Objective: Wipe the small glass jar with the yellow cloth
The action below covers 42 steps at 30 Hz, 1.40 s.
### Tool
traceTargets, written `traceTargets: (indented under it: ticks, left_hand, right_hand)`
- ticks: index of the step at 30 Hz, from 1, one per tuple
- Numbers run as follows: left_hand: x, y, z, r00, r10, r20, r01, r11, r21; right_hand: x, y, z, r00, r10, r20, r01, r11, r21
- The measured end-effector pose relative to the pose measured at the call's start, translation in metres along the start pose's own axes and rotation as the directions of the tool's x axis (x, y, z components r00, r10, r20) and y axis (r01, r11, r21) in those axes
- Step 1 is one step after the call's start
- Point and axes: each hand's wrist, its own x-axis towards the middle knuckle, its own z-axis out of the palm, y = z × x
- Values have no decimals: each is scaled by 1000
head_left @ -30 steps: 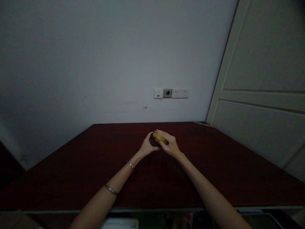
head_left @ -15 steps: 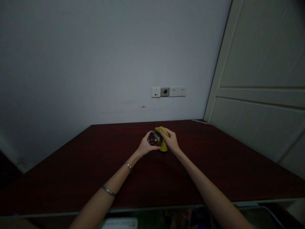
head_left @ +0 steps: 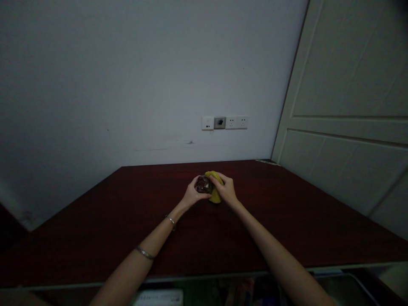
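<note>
My left hand (head_left: 192,193) is closed around a small clear glass (head_left: 203,185), its thumb below and fingers along the far side. Against the right side of the glass lies a yellow cloth (head_left: 216,195), pinched by my right hand (head_left: 227,188). Both hands are close together above the middle of the dark red table (head_left: 178,246). Part of the glass is covered by the cloth and fingers. Whether the glass touches the tabletop I cannot tell.
Behind the table is a pale wall with sockets and switches (head_left: 225,123). A white panelled door (head_left: 347,123) stands at the right. Below the table's front edge are a white box-like thing (head_left: 159,297) and other dim items.
The glass and cloth have shifted slightly left with both hands, and the glass looks turned a little. The right hand keeps the cloth against its side.
</note>
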Motion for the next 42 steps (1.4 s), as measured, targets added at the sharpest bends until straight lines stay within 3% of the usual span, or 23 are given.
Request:
traceTargets:
  ticks: [3, 9, 11, 19, 28, 30, 33, 37, 39, 42]
  left_hand:
    - [-1, 3, 1, 1000, -14, 7, 14, 999, -30]
    - [0, 5, 2, 998, -25, -53, 24, 999, -35]
    - [0, 6, 1, 998, -19, -60, 17, 999, -35]
    - [-2, 8, 0, 998, -49, -42, 45, 995, -90]
    - [-1, 11, -2, 998, -46, 31, 49, 992, -113]
    - [0, 11, -2, 998, -37, 43, 41, 993, -106]
    - [2, 10, -4, 1000, -21, 9, 22, 996, -86]
    - [4, 7, -6, 998, -11, -60, 7, 997, -77]
    - [5, 7, -7, 997, 8, -71, -12, 998, -59]
    - [4, 8, -7, 998, 8, -55, -11, 998, -67]
  right_hand:
    - [1, 3, 0, 997, 65, -35, -64, 997, 36]
    - [-6, -7, 0, 992, -118, 42, 119, 993, -21]
    - [-7, -10, 1, 990, -130, 59, 130, 991, -6]
    - [-7, -7, 10, 995, 88, -56, -78, 983, 164]
    - [-2, -1, 6, 992, 107, -61, -102, 992, 80]
    - [-1, -2, 3, 997, 68, -27, -66, 996, 51]
    - [-1, -9, 1, 991, -101, 87, 103, 995, -8]
    - [3, -16, 4, 921, -274, 277, 294, 955, -34]
    - [9, -14, 7, 933, -248, 260, 264, 964, -29]
    - [24, -5, 8, 981, -62, 186, 53, 997, 51]
